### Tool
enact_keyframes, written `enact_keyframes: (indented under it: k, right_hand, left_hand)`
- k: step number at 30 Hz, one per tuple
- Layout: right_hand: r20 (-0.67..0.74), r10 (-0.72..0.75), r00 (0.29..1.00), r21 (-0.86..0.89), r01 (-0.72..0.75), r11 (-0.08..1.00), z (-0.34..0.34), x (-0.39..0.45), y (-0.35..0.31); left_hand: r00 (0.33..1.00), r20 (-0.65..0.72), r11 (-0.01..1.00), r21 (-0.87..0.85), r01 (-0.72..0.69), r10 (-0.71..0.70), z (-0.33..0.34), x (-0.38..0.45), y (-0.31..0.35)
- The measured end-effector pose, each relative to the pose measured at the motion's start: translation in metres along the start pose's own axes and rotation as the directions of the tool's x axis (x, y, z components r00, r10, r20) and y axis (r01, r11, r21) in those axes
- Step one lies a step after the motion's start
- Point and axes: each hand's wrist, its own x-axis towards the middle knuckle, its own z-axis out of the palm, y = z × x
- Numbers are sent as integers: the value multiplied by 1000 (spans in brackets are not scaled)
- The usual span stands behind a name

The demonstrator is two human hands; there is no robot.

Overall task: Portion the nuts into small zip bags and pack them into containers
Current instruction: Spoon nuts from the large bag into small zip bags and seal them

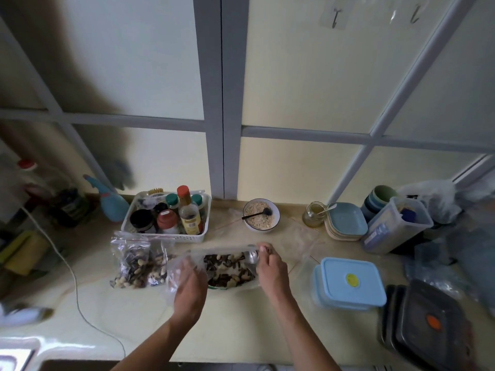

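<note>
Gripping empty zip bag: left hand | right hand fingers pinching spoon | blue container beside

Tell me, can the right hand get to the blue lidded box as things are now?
Probably yes. The blue box sits on the counter just beside the right hand, nothing between them, but that hand holds a spoon now.

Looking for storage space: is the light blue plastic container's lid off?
No, the light blue plastic container has its lid on, yellow spot on top.
</note>
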Motion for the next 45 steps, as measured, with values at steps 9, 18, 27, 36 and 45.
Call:
enact_keyframes:
  k: [9,18,27,36,45]
  right_hand:
    - [-32,-29,999,-35,28,999,-13,9,-15]
    - [-97,-132,987,-215,108,971,14,-6,16]
    - [14,-208,978,-461,191,867,38,-10,10]
    - [88,-173,981,-350,193,917,71,-7,-1]
    - [231,206,951,190,-251,949,90,-1,-5]
  left_hand:
    - [994,-28,977,187,-98,105,-8,18,37]
    - [994,107,975,221,-6,-18,0,8,-12]
    - [998,58,985,171,-37,27,-1,12,-8]
    - [984,127,958,242,-155,127,5,27,-26]
    - [955,239,905,343,-254,177,-1,46,-45]
